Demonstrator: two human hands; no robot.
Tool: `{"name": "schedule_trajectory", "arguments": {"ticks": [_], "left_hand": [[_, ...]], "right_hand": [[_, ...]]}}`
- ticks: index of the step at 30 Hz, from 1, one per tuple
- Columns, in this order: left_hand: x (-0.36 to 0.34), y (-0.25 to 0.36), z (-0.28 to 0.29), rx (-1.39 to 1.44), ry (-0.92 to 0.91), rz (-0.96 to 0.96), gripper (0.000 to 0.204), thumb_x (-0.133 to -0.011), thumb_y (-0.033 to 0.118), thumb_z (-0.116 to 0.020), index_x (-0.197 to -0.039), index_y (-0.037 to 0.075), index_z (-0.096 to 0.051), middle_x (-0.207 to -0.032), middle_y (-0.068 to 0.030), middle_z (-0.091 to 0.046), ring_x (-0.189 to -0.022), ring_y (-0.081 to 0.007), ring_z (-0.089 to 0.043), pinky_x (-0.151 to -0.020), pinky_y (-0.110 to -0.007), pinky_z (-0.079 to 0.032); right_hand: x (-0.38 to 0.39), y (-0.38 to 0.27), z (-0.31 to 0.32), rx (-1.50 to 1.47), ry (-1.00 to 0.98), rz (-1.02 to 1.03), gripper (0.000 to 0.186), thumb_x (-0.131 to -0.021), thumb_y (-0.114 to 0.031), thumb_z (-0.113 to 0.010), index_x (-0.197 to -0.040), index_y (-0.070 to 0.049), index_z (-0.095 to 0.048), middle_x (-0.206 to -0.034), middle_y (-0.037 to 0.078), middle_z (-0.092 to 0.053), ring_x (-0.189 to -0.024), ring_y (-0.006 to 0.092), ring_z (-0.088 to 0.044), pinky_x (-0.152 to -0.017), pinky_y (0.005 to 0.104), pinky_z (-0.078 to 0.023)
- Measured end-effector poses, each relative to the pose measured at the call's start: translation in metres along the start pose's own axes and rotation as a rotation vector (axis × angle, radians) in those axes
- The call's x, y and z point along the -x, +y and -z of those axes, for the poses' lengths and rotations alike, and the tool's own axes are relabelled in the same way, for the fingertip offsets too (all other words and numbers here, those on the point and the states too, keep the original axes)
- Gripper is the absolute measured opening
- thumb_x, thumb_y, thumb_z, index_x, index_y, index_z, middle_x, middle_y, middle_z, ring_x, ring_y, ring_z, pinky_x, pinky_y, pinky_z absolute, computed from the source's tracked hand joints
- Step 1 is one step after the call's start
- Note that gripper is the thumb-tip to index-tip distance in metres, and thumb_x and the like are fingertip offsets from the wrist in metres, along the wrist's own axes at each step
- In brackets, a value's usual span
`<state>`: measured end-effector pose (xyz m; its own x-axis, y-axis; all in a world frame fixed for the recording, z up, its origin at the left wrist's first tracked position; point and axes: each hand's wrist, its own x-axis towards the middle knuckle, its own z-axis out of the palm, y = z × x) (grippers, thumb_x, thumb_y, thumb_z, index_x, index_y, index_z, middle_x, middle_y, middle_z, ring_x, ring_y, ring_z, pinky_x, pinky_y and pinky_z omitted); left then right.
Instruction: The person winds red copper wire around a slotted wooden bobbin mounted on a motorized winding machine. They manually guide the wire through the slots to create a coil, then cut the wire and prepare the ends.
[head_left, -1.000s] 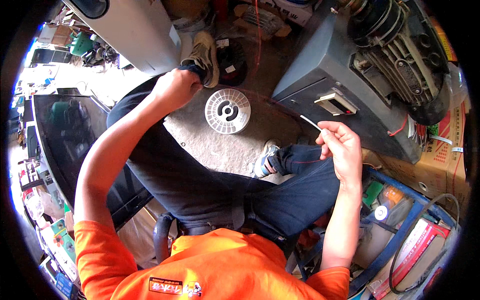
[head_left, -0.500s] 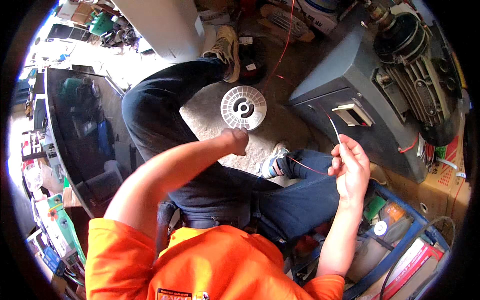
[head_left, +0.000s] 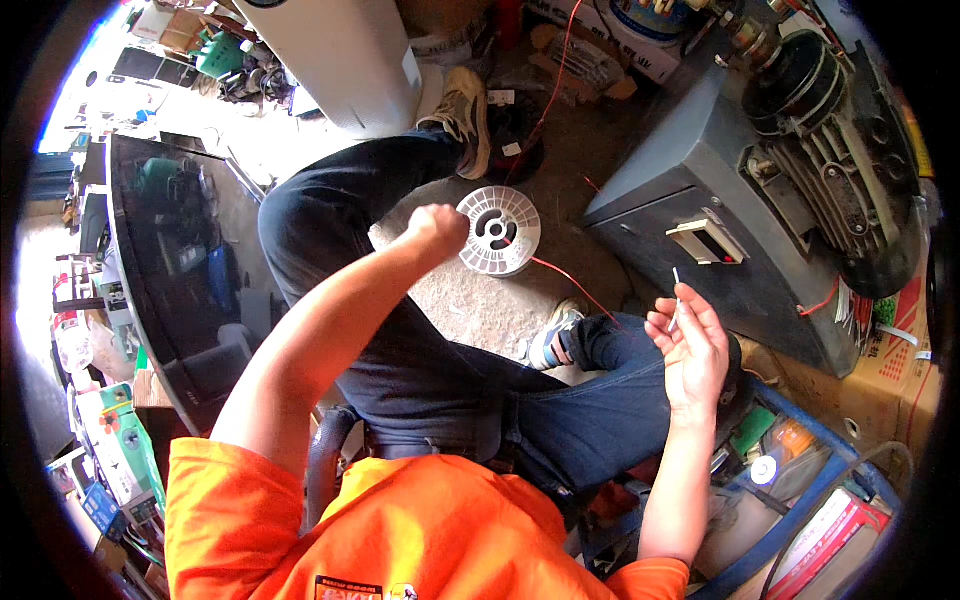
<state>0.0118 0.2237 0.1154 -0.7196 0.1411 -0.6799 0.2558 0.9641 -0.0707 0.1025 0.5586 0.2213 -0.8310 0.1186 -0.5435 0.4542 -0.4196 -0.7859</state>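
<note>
My left hand (head_left: 438, 228) is closed in a fist at the left rim of a white plastic spool (head_left: 484, 262); whatever its fingers hold is hidden. The spool lies on the floor between my legs, its slotted face up. Red wire (head_left: 572, 278) runs from the spool's right side toward my right knee, where it fades from sight against the jeans. My right hand (head_left: 692, 345) is raised over that knee, palm up, pinching a thin white stick (head_left: 676, 277) between thumb and fingers. Its tip points up past the fingertips.
Right of the spool stands a grey metal cabinet (head_left: 650, 170) with a motor (head_left: 830, 170) beside it. A dark screen panel (head_left: 180, 270) leans at the left. A blue-framed crate (head_left: 790, 510) sits by my right forearm. Another red wire (head_left: 553, 95) hangs down beyond the spool.
My left hand has moved up and left, from below the spool to its left rim. The white stick sits lower in my right hand. Red wire now stretches from the spool's right side.
</note>
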Motion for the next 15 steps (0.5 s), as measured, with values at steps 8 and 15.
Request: {"name": "schedule_trajectory", "arguments": {"ticks": [8, 15], "left_hand": [[-0.02, -0.018, 0.049, 0.129, 0.314, 0.053, 0.016, -0.079, 0.012, -0.054, -0.085, 0.006, -0.068, -0.085, -0.0149, -0.068, -0.082, -0.03, -0.068, -0.069, -0.038, -0.055], [-0.05, 0.015, 0.067, 0.225, 0.456, -0.041, 0.015, -0.081, 0.018, -0.054, -0.085, 0.01, -0.066, -0.078, -0.0142, -0.067, -0.075, -0.031, -0.067, -0.064, -0.04, -0.054]], "right_hand": [[-0.004, 0.015, 0.008, 0.347, 0.01, 0.091, 0.027, -0.089, -0.004, -0.058, -0.115, 0.002, -0.056, -0.1, 0.014, -0.065, -0.081, 0.016, -0.064, -0.073, 0.0254, -0.051], [0.017, -0.001, 0.017, 0.567, 0.13, 0.132, 0.017, -0.087, -0.009, -0.063, -0.1, 0.001, -0.064, -0.075, 0.003, -0.064, -0.057, 0.0064, -0.054, -0.052, 0.0194, -0.043]]}}
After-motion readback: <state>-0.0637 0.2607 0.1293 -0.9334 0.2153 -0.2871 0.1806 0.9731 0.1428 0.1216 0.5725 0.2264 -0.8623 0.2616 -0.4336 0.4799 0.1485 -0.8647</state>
